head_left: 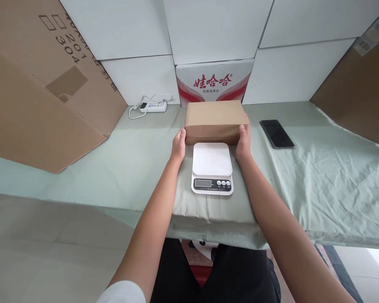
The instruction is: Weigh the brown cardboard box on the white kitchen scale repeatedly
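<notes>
A closed brown cardboard box (215, 120) rests on the cloth-covered table (318, 176), just behind a white digital kitchen scale (212, 167). My left hand (179, 144) presses against the box's left end and my right hand (244, 141) against its right end, so both grip it. The scale's platform is bare and its display and three buttons face me.
A black phone (276, 134) lies to the right of the box. A white power strip with a cable (152, 107) sits at the back left. A red-and-white carton (214, 82) stands behind the box. Large cardboard sheets lean at the left (41, 84) and right (360, 88).
</notes>
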Motion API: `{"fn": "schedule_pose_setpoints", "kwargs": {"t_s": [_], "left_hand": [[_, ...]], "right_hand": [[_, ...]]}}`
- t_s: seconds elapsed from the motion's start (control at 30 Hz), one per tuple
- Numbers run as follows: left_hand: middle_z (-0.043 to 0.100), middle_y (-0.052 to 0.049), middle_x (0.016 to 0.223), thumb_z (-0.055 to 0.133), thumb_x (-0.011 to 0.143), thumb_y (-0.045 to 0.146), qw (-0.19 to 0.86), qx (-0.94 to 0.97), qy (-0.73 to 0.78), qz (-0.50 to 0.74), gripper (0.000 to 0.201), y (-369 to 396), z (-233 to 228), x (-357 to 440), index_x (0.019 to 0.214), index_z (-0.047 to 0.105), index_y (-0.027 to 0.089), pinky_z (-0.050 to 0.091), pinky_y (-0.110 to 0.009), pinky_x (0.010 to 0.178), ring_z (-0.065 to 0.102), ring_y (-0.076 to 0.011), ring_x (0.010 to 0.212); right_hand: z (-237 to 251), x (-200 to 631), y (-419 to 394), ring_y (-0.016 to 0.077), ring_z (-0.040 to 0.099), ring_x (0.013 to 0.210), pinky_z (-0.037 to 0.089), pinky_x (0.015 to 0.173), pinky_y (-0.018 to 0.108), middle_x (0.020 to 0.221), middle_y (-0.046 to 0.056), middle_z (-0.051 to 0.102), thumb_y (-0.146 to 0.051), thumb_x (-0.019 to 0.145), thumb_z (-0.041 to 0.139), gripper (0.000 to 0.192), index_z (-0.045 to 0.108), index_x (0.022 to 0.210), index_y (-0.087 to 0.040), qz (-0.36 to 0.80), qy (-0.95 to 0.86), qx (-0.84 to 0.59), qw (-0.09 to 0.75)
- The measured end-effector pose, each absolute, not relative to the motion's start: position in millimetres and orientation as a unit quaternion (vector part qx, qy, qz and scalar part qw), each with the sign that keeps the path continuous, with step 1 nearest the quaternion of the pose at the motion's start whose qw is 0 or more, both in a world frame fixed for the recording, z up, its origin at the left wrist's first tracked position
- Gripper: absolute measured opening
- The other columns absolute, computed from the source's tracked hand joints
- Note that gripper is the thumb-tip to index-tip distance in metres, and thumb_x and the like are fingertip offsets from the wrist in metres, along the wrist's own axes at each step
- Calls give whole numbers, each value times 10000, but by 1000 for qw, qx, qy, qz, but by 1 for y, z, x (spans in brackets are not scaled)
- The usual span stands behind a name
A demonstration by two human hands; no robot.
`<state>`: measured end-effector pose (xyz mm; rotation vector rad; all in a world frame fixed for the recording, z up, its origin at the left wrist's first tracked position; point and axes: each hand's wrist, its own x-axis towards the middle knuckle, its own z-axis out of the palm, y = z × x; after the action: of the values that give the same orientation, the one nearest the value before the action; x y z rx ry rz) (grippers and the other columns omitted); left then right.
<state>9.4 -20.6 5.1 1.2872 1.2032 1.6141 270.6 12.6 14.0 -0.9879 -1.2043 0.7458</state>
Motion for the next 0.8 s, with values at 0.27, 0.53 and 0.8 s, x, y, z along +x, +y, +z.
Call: {"fn": "schedule_pose_setpoints", "kwargs": {"t_s": [0.27, 0.53, 0.8], "left_hand": [[824, -159, 1427, 485, 960, 1005, 247, 560, 440, 658, 955, -70, 30, 20, 1481, 752, 251, 561, -484, 1235, 726, -393, 1460], [827, -193, 1427, 490, 1040, 889, 276, 571, 423, 647, 835, -149, 16, 24, 1438, 763, 208, 617, -484, 1122, 779, -395, 1374], [785, -195, 1553, 502, 1027, 905, 295, 542, 459, 639, 900, -161, 12, 25, 1572, 715, 222, 575, -518, 1246, 693, -408, 1536]], "right_hand": [[55, 275, -29, 391, 292, 1851, 185, 1547, 609, 1902, 58, 463, -962, 943, 544, 1075, 442, 1800, -320, 260, -611, -364, 653], [23, 300, -107, 406, 225, 1873, 216, 1533, 660, 1936, 55, 413, -869, 998, 604, 1000, 417, 1826, -342, 268, -588, -398, 651], [17, 305, -123, 396, 397, 1807, 257, 1511, 693, 1924, 29, 444, -846, 1043, 550, 878, 442, 1806, -425, 259, -607, -416, 626]]}}
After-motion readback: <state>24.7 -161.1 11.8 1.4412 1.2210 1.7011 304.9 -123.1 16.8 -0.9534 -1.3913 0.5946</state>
